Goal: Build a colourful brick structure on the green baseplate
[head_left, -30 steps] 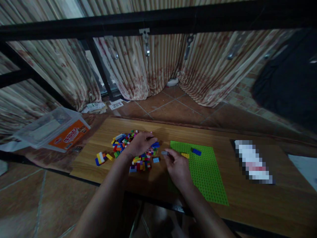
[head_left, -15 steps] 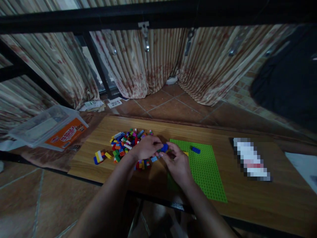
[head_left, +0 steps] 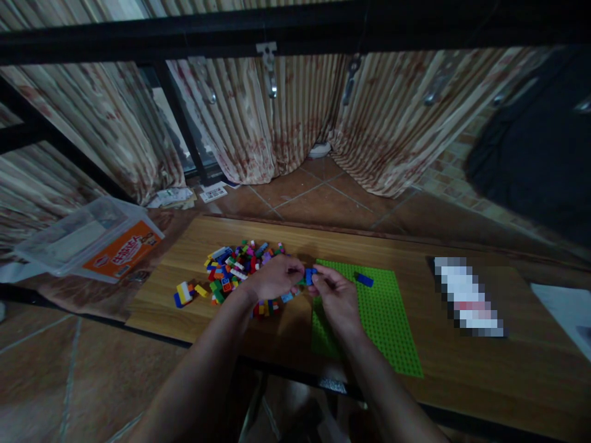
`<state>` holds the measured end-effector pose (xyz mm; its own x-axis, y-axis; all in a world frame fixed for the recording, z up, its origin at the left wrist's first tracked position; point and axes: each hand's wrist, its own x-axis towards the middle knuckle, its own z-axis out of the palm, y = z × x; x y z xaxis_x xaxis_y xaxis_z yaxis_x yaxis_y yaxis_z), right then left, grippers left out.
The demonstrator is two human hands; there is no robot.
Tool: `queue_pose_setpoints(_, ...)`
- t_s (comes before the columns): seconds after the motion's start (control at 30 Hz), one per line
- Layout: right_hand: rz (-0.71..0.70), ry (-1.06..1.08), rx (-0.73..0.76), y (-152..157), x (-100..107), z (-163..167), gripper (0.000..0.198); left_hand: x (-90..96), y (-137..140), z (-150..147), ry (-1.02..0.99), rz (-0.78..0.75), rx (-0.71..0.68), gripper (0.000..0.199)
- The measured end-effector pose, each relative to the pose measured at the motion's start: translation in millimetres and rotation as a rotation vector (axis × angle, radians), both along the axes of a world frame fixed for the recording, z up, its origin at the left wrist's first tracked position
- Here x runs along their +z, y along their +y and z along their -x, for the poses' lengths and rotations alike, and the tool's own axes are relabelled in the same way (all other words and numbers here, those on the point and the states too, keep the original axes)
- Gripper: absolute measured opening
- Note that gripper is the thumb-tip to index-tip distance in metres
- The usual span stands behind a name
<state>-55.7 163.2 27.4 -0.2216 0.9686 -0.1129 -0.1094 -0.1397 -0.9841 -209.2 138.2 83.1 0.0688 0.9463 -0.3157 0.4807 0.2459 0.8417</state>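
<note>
My right hand (head_left: 338, 296) pinches a blue toy brick (head_left: 309, 276) between thumb and fingers, above the left edge of the green studded baseplate (head_left: 388, 326). Close against the brick's left side is my left hand (head_left: 276, 277), its fingers curled together; what they hold, if anything, is hidden. Behind and left of that hand spreads a pile of mixed toy bricks (head_left: 231, 267), partly covered by it. A dark blue brick (head_left: 364, 280) lies near the baseplate's far edge.
A white, yellow and blue brick cluster (head_left: 183, 294) lies left of the pile. The clear plastic box (head_left: 124, 252) with an orange label stands beyond the wooden table's (head_left: 157, 301) left end. A pixelated object (head_left: 468, 298) and a white sheet (head_left: 563, 314) lie right.
The blue brick has turned so its studs show. My right hand has shifted slightly right, and the left fingers have drawn back a little from the brick.
</note>
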Motion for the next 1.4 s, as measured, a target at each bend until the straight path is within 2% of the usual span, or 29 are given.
queue_pose_setpoints(0.17,-0.034,-0.008,0.022,-3,-1,1,0.035,-3.1,1,1,-0.040,-0.014,-0.012,0.030)
queue_pose_setpoints(0.27,-0.041,-0.008,0.027,-6,-2,0,0.033,-7.8,3,-2,0.054,-0.064,-0.013,0.028)
queue_pose_setpoints(0.43,0.060,0.036,-0.020,-6,-3,-3,0.037,-8.9,3,-7,0.170,-0.156,-0.018,0.025)
queue_pose_setpoints(0.5,0.059,0.017,-0.021,-5,-5,-4,0.039,-7.2,2,-5,0.203,-0.184,-0.019,0.025)
queue_pose_setpoints(0.6,-0.033,-0.101,0.036,-4,-9,-4,0.039,-4.7,0,0,0.246,-0.190,-0.026,0.023)
queue_pose_setpoints(0.77,-0.293,-0.411,0.104,-5,-13,-2,0.028,-3.9,-2,12,0.302,-0.131,0.016,0.015)
queue_pose_setpoints(0.93,-0.410,-0.467,0.191,-6,-11,-1,0.028,-1.7,-3,22,0.319,-0.129,0.024,0.015)
queue_pose_setpoints(1.07,-0.391,-0.460,0.259,-7,-11,-3,0.030,2.4,-3,24,0.319,-0.159,0.039,0.021)
queue_pose_setpoints(1.23,-0.344,-0.391,0.200,-8,-10,-4,0.032,0.9,-1,17,0.201,-0.140,0.068,0.027)
queue_pose_setpoints(1.4,-0.284,-0.271,0.201,-9,-6,-3,0.042,-4.4,-1,5,0.051,-0.097,0.052,0.024)
